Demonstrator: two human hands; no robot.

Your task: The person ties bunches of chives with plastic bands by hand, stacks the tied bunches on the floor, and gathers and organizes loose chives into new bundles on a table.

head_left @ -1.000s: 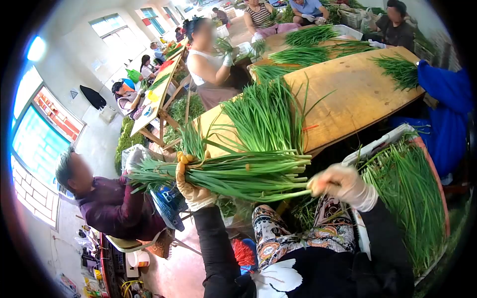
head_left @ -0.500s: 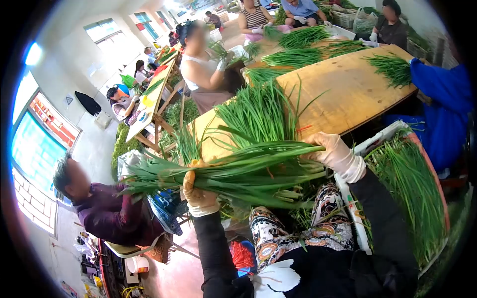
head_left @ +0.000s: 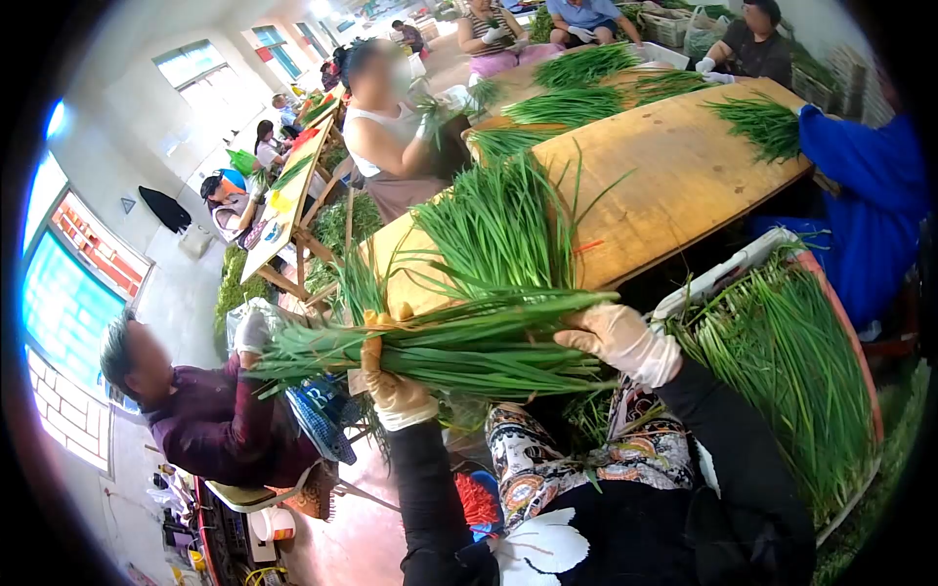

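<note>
A bunch of green stalks (head_left: 479,354) is being held crosswise, the gloved left hand (head_left: 394,383) being wrapped around it toward the leafy end. The other end is being touched by the gloved right hand (head_left: 625,342); whether stalks are being pinched there cannot be told. Apparently the bunch is being arranged; the next move seems to be calling for a steady left hold and a light right touch. Beyond the grip, a wooden table (head_left: 674,166) is being partly covered by a pile of stalks (head_left: 498,234). Right of the grip, a crate (head_left: 733,266) is being taken up by more greens. To its left, a seat is being occupied by a person in purple (head_left: 210,420); farther off, a second table (head_left: 266,252) is being worked at, the room being lit through windows (head_left: 73,293).
</note>
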